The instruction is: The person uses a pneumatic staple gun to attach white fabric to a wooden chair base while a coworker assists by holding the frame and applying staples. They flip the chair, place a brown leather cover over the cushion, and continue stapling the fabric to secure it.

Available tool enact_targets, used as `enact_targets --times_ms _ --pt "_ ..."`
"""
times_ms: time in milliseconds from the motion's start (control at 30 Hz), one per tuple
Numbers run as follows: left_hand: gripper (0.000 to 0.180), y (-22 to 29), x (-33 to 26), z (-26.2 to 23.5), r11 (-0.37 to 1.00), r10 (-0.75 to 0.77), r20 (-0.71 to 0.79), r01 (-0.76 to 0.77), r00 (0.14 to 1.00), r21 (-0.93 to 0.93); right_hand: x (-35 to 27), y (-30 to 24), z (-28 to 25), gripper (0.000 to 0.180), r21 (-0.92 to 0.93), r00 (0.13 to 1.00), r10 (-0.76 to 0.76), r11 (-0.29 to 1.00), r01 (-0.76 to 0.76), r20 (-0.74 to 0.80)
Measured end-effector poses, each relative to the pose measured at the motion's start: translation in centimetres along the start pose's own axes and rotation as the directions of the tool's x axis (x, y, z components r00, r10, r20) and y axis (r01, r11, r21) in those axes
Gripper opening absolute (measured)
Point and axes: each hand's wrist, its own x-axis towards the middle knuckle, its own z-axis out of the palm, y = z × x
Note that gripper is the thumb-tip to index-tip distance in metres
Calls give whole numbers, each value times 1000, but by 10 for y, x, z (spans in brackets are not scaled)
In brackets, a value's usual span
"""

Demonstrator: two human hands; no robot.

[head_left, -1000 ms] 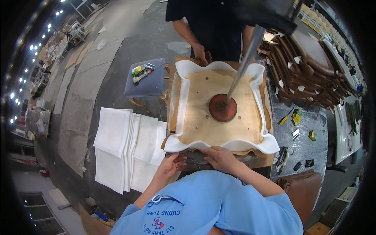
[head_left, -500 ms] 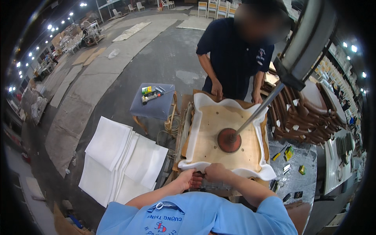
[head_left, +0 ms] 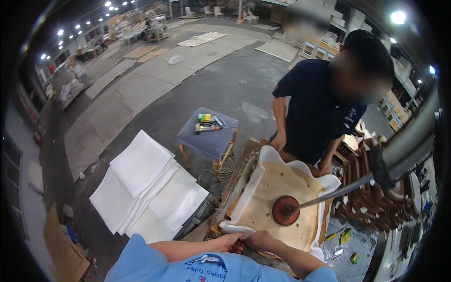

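A square, pale wooden seat panel (head_left: 256,192) lies in front of me, with white foam padding (head_left: 250,185) standing up around its edges. Strips of brown covering (head_left: 215,227) show outside the padding. A red-brown round disc (head_left: 284,211) on a metal rod presses on the panel's middle. At the near edge, my left hand (head_left: 229,243) is closed on the padding, thumb on top and fingers curled below. Right beside it, my right hand (head_left: 261,241) is closed on the same edge; its fingertips are hidden. Whether the brown covering is also in my grip cannot be seen.
Across the panel a person in a dark shirt (head_left: 312,108) has both hands at its far edge. Stacked white sheets (head_left: 141,164) lie at left. A grey-topped stool (head_left: 206,138) carries a tool and small boxes. Brown covered pieces (head_left: 371,192) are piled at right.
My view has swung, so the panel appears lower and further right. My hands stay at the near edge, and the padding by my left hand is now pinched upward. The other person leans over more.
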Motion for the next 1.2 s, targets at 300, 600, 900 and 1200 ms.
enact_targets --times_ms 300,600,900,1200 --pt "36 1 1 7 992 112 -107 -117 988 -45 8 -6 -16 53 -36 986 39 999 -33 165" --pt "59 -18 1 -10 915 393 15 -392 920 98 11 11 15 42 -74 959 -230 972 221 -162" --pt "57 -18 -13 -15 887 444 72 -450 893 105 -1 14 35 44 -236 955 -241 951 198 -170" --pt "56 -13 -16 -17 907 420 102 -421 902 -4 -86 -3 29 46 1 963 264 964 -265 58"
